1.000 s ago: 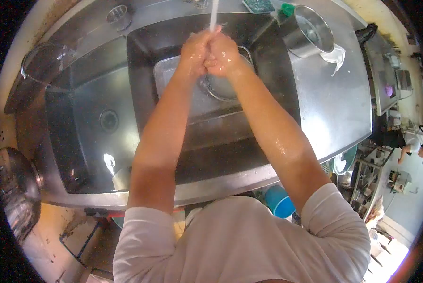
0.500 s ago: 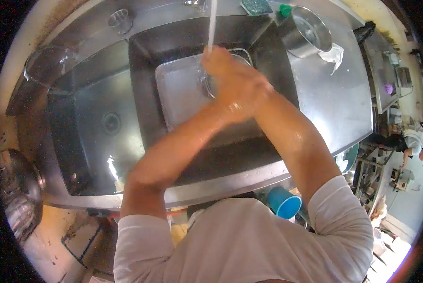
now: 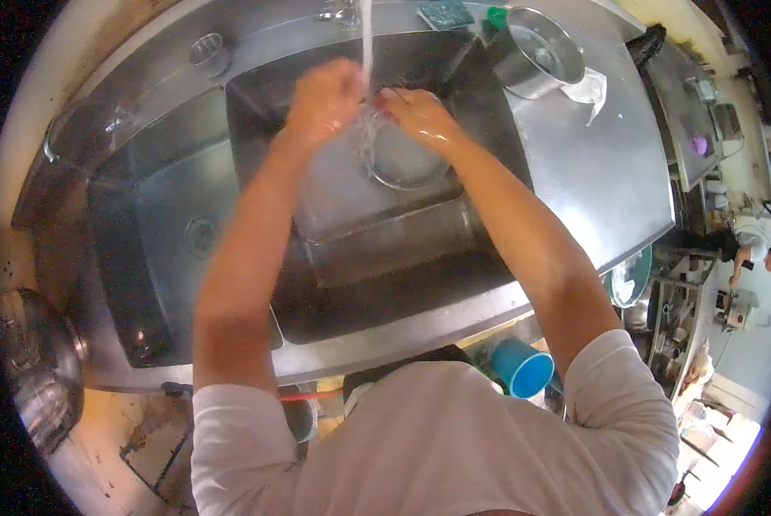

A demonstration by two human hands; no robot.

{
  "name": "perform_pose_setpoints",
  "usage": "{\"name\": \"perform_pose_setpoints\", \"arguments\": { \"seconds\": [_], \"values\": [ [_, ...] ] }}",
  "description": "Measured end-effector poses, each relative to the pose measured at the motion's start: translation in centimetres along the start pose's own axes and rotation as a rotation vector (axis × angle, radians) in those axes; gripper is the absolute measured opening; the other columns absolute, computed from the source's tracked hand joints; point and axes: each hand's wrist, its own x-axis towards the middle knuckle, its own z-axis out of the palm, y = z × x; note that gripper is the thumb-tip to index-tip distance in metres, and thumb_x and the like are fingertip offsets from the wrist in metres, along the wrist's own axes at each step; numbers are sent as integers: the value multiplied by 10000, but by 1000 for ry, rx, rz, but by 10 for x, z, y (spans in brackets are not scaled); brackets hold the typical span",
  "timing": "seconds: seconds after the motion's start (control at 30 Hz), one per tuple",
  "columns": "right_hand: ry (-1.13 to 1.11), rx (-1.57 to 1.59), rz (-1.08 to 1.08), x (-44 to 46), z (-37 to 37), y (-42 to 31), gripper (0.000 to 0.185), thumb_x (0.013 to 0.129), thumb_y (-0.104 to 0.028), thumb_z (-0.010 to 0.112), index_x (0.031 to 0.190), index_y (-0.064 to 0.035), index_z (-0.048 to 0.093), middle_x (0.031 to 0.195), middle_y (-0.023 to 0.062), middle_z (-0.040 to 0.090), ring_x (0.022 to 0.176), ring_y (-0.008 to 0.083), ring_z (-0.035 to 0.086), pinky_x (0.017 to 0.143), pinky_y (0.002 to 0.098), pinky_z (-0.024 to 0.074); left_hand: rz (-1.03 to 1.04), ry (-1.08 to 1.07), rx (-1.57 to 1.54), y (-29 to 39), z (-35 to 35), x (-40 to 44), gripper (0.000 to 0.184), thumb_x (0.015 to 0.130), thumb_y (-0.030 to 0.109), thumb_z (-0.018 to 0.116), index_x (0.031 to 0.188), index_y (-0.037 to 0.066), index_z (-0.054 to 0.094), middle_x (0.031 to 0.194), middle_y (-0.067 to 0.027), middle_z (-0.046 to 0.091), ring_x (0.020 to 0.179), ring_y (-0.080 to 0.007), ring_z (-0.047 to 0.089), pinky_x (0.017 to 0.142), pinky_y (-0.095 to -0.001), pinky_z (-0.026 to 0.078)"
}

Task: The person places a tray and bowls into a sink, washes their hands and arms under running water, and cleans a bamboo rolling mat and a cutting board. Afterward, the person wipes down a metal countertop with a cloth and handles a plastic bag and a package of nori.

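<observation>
A stream of tap water (image 3: 366, 39) falls into the sink between my two hands. On its left side my left hand (image 3: 325, 101) is raised, its fingers curled and smeared by motion. My right hand (image 3: 418, 113) is just right of the stream, wet, with fingers stretched toward the water and nothing visible in them. Below the hands, a rectangular tub (image 3: 338, 222) lies in the sink basin (image 3: 377, 297). A round clear-looking container (image 3: 410, 165) sits in that tub, partly hidden by my right hand and the splashing water.
A second basin (image 3: 175, 258) with a drain adjoins on the left. On the counter stand a metal pot (image 3: 523, 73), a clear cup (image 3: 208, 57), a green scouring pad (image 3: 446, 14) and a white cloth (image 3: 587, 89). Below the front edge is a blue bucket (image 3: 523, 370). Another person (image 3: 738, 254) is far right.
My hands were together, one over the other at the wrist; now they are apart. The left has moved left, and the round container shows more fully.
</observation>
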Motion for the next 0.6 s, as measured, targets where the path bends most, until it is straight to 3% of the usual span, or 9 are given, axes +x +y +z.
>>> {"name": "perform_pose_setpoints", "arguments": {
  "seconds": [0.03,0.07,0.13,0.17,0.23,0.27,0.37,0.5,0.6],
  "values": [
    [-13,-286,70,-12,-7,-18,464,948,-468,472,1012,-48,659,1018,182,676,1005,358,627,918,422,463,-30,90,11,-10,-9,12,339,924,282,566,1217,114,600,1123,-180,642,1032,-368,614,902,-430,484],
    [-14,-304,71,-29,-8,-25,480,946,-483,476,968,-41,662,983,196,674,984,361,630,902,432,464,-59,180,20,-20,-16,26,391,923,270,568,1282,115,557,1183,-196,619,1091,-371,596,933,-442,467],
    [-87,-413,117,-53,-13,-25,455,944,-461,499,967,-40,667,963,194,676,964,342,641,876,419,475,135,351,164,-35,-23,56,519,896,209,594,1381,100,446,1321,-212,530,1208,-386,518,1011,-436,416],
    [-169,-516,159,-65,-15,-24,429,941,-440,522,966,-38,672,943,192,678,943,322,651,850,407,486,142,348,156,-47,-22,72,519,896,209,594,1381,100,446,1321,-212,530,1208,-386,518,1011,-436,416],
    [-178,-495,186,-98,-22,-20,387,936,-402,550,993,-37,664,922,186,677,895,305,653,815,391,493,427,283,275,-68,-17,93,621,854,114,606,1427,77,371,1407,-210,448,1300,-390,425,1083,-429,352],
    [-190,-474,206,-115,-27,-20,351,931,-365,578,1021,-35,657,902,180,676,847,287,655,781,375,499,354,146,275,-67,-16,92,658,817,30,588,1433,70,361,1438,-192,420,1323,-378,403,1103,-436,333],
    [-93,-276,146,-173,-47,-22,295,926,-291,607,1041,-22,640,865,167,668,760,242,630,732,349,496,416,185,260,-66,-16,76,654,803,-5,555,1426,79,373,1453,-183,401,1333,-365,391,1112,-437,327],
    [48,-292,251,-254,-70,-43,290,940,-273,599,1069,-15,635,877,142,677,772,208,622,740,343,499,371,48,430,-62,-15,44,632,803,-31,515,1413,67,387,1493,-150,352,1343,-343,385,1106,-412,346],
    [177,-153,346,-317,-83,-40,268,953,-238,596,1109,-24,633,951,101,682,854,163,623,778,318,512,255,-11,488,-45,-7,25,592,804,14,557,1378,15,412,1490,-151,354,1331,-355,394,1107,-405,342]
  ]
}}
